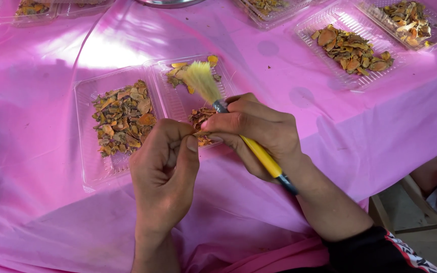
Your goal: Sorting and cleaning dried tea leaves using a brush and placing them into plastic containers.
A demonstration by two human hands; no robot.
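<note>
Holding a small orange-brown chip (pixel 198 133) between the thumb and forefinger of our left hand (pixel 164 172), we are keeping it just above the near edge of the clear double tray (pixel 89 174), with the fingers closed tight around it. Our right hand (pixel 259 134) is closed around a brush (pixel 238 132) with a yellow handle and a dark end, its pale, splayed bristles pointing away from us over the tray's right compartment. Judging by how things are lying, we are partway through: the left compartment is holding a thick heap of dried pieces (pixel 123 117), rough, flaky and mottled in orange, brown and grey-green, while the right compartment is showing only a few yellow slices (pixel 180 71) at its far end and a small cluster near our fingers, so much of the heap is looking untouched. The tray is thin ribbed plastic, sitting on a glossy, creased pink cloth (pixel 36 212). Farther off to the right, two more clear trays (pixel 352 48) are carrying similar orange slices, and others are showing at the far edge.
</note>
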